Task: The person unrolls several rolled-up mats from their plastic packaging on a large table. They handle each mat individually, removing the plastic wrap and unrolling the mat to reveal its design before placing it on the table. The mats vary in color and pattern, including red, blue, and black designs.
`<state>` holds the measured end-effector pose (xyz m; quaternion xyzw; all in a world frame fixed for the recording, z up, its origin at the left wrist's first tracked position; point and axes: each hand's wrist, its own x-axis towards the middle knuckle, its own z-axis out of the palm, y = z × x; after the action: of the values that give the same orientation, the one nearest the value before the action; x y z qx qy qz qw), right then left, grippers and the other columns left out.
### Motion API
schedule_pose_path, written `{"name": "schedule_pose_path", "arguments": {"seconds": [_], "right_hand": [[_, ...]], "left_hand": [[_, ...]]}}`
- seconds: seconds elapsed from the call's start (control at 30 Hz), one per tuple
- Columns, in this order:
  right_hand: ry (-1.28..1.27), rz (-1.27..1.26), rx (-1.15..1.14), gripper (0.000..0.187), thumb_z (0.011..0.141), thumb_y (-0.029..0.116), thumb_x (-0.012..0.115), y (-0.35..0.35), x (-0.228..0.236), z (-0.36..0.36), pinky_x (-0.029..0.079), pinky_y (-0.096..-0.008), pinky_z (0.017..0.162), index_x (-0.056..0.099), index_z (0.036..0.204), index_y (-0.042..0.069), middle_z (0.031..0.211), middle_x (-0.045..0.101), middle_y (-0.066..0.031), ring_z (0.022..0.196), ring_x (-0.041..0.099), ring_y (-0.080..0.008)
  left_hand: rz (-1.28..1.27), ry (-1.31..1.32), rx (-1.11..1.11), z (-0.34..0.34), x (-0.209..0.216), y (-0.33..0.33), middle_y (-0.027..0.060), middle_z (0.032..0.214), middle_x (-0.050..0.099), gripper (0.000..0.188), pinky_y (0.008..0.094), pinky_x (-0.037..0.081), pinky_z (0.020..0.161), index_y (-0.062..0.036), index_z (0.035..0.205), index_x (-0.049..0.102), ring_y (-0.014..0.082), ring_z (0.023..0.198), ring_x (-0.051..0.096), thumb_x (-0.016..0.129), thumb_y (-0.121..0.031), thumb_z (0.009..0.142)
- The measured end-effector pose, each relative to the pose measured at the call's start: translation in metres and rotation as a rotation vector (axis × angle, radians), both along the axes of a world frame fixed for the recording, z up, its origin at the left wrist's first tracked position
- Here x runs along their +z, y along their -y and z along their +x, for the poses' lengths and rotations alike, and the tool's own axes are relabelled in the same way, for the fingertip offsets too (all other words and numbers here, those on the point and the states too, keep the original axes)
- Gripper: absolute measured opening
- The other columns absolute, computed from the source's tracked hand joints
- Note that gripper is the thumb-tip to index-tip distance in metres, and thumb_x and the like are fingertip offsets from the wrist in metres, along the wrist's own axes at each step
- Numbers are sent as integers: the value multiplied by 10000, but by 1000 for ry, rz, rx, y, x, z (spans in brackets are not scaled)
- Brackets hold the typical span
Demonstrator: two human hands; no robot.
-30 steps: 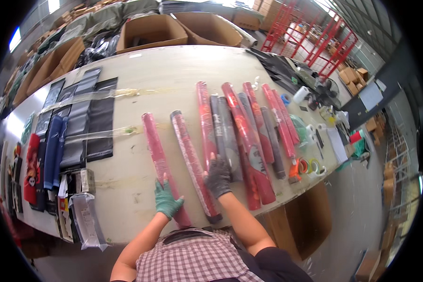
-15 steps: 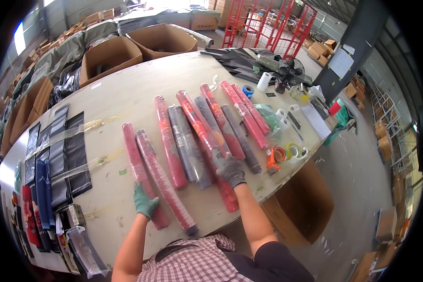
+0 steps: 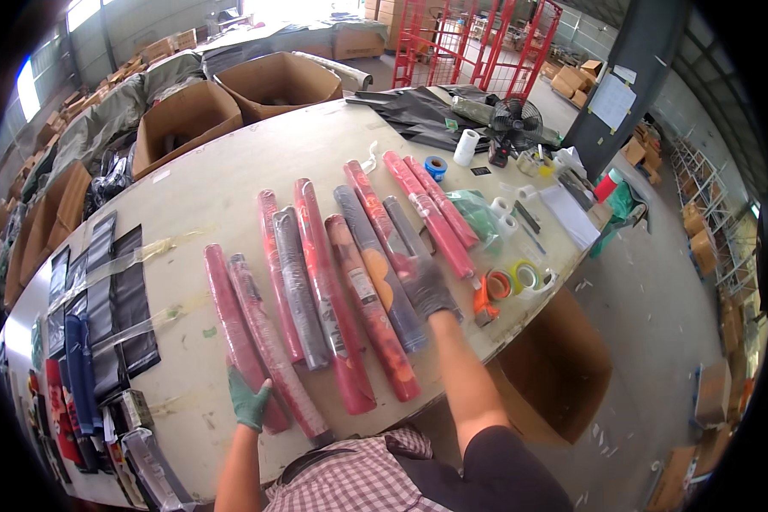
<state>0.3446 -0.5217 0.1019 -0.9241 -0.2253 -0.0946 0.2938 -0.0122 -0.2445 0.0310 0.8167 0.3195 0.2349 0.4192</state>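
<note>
Several plastic-wrapped rolls, red and grey, lie side by side on the pale table (image 3: 205, 205). My left hand (image 3: 249, 398), in a green glove, is closed over the lower part of the leftmost red roll (image 3: 226, 299), thumb on its right side. Beside that lies another wrapped red roll (image 3: 269, 341). My right hand (image 3: 429, 292), in a grey glove, lies over the lower ends of a red patterned roll (image 3: 373, 205) and a dark grey roll (image 3: 403, 224); its fingers are blurred. Between my hands are a grey roll (image 3: 298, 286) and a red printed roll (image 3: 371, 311).
Tape rolls (image 3: 527, 275), an orange tape dispenser (image 3: 484, 300) and a green plastic bag (image 3: 476, 213) sit at the right. Black plastic sheets (image 3: 136, 299) are taped down at left. Open cartons (image 3: 188, 119) line the far edge; another carton (image 3: 563, 375) stands below the right edge.
The middle rolls have been spread and rearranged, several lying further left. My right hand has moved up and right from the middle rolls. My left hand stays at the leftmost roll.
</note>
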Motion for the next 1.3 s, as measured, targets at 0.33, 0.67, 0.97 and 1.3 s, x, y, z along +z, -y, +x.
{"name": "schedule_pose_path", "arguments": {"seconds": [0.33,0.67,0.97,1.3], "right_hand": [[-880,372,77,522,721,370,710,79,4,12,524,-343,714,612,1061,-15,856,640,-100,777,642,-201],[-1449,764,1026,764,737,152,758,-75,57,-243,417,-328,952,318,1352,50,1193,489,-72,1101,501,-177],[-1132,405,1465,1025,674,209,858,-165,36,-361,353,-378,1032,182,1434,84,1384,360,-141,1278,364,-222],[-1404,646,1243,547,725,144,797,-179,28,-413,468,-311,840,513,1183,54,1069,611,-61,958,572,-150]], "left_hand": [[76,-116,81,-91,10,8,138,1198,520,534,386,423,930,-74,1221,538,257,1118,494,697,-87,712],[-401,690,-278,-13,204,10,163,1432,318,1025,375,423,965,-162,1509,36,250,1192,457,750,-312,790],[253,664,-12,-118,212,27,151,1123,488,783,367,525,747,-170,1259,254,234,916,602,787,-33,702],[442,617,68,-168,242,40,197,1157,498,540,355,568,713,-163,1139,423,272,917,637,787,-112,744]]}}
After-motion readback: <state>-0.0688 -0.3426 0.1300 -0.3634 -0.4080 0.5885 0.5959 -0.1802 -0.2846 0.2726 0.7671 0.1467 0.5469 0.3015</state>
